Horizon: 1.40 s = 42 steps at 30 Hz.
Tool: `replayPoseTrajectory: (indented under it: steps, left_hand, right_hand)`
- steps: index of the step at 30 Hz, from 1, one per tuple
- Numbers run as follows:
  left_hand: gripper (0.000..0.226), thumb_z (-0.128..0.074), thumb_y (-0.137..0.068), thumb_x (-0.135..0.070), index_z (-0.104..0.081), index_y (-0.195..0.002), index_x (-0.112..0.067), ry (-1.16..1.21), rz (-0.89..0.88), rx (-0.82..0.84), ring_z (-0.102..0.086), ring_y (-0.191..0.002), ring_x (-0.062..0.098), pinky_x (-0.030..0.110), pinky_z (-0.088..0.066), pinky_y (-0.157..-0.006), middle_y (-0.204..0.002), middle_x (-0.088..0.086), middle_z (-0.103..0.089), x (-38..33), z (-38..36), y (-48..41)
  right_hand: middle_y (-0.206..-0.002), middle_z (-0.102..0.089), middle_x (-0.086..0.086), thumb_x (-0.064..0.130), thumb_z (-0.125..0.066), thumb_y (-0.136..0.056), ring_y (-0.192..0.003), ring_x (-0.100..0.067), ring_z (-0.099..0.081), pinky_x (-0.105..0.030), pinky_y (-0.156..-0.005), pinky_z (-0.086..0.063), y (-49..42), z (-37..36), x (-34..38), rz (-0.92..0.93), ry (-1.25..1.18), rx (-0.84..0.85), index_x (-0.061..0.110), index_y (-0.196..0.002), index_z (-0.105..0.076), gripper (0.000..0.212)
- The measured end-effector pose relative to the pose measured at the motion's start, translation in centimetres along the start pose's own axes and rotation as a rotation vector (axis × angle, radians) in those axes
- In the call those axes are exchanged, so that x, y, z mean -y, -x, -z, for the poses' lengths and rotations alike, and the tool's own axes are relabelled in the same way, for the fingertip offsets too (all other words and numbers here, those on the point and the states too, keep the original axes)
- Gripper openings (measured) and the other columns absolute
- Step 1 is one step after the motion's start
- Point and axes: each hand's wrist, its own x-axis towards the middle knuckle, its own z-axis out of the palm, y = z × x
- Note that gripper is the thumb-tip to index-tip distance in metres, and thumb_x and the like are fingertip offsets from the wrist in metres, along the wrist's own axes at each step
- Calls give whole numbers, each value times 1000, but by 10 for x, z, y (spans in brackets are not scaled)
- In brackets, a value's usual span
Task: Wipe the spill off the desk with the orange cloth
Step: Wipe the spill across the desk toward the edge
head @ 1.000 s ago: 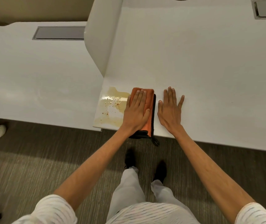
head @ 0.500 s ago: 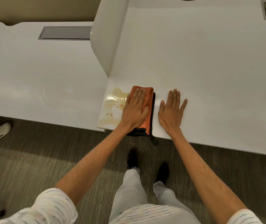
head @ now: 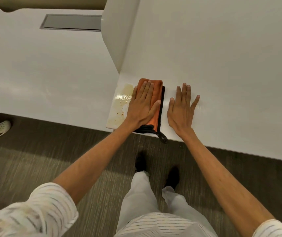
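Left hand (head: 142,104) pressed flat, fingers extended, on one folded orange cloth (head: 156,103), black-edged, at smooth white desk (head: 222,65) front corner beside one glossy yellowish spill (head: 121,105). Right hand (head: 181,108) flat, empty.

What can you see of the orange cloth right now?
The orange cloth is folded into a long, narrow pad with black edging and a black loop hanging off the desk's near edge. It looks like soft microfibre. It lies flat near the desk's front left corner, its long side running away from the person. The left hand presses flat on top, fingers extended. Its left edge meets the yellowish spill; the right hand rests on the desk beside it, apart.
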Motion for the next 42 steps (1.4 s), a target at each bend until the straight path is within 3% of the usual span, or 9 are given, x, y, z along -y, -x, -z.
replayPoseTrajectory:
  steps: [5,9,14,17,22,29,36,42]
  left_hand:
    - [78,-19,-97,-55,-6,-158,-8,-5,-22,2,1,-155,21,44,-1,-126,-166,9,-4,0,-9,31]
    - [77,-18,-94,-52,-7,-158,-10,-27,-29,43,1,-155,20,45,-1,-126,-167,7,-5,15,4,7]
    - [73,-33,-97,-35,-3,-158,-8,53,175,17,4,-154,21,46,3,-126,-167,10,0,-4,5,12]
    - [73,-33,-97,-32,-1,-157,-8,25,181,14,5,-154,21,47,2,-126,-166,11,1,-16,0,34]
    - [71,-34,-100,-37,-2,-158,-9,51,167,18,5,-155,20,44,6,-126,-167,9,0,4,11,4]
    - [70,-27,-103,-47,-2,-158,-11,88,108,-3,5,-154,18,44,1,-126,-167,8,0,11,2,37]
    - [69,-23,-104,-46,0,-158,-10,43,211,-9,4,-155,20,45,4,-126,-167,9,1,29,14,12]
    - [73,-26,-101,-49,-1,-158,-10,42,137,15,6,-154,20,47,2,-126,-167,8,0,37,8,34]
  right_hand:
    - [-165,-8,-11,30,-21,-106,-154,-21,-1,-56,-122,6,5,-7,14,22,1,64,6,-156,-14,55]
    - [-165,-14,-10,32,-21,-106,-153,-20,-6,-57,-121,7,3,-11,20,-4,9,72,6,-156,-15,56]
    - [-165,-15,-8,33,-21,-106,-153,-19,-7,-56,-122,5,5,-11,25,-53,2,83,9,-156,-16,55]
    - [-165,-12,-6,33,-20,-107,-153,-18,-4,-55,-122,6,4,-10,27,-77,-11,83,11,-157,-14,55]
    - [-164,-18,-6,33,-20,-107,-153,-18,-8,-58,-121,4,3,-10,29,-85,11,73,11,-156,-20,54]
    - [-161,-28,-8,33,-22,-106,-153,-21,-9,-59,-120,8,-1,0,45,-53,5,5,7,-153,-28,53]
    - [-158,-34,-8,32,-19,-107,-153,-21,-13,-59,-120,8,-13,3,51,1,7,58,9,-151,-33,51]
    - [-162,-23,-11,37,-15,-107,-153,-21,-8,-57,-121,9,-2,-8,49,71,48,141,10,-154,-25,56]
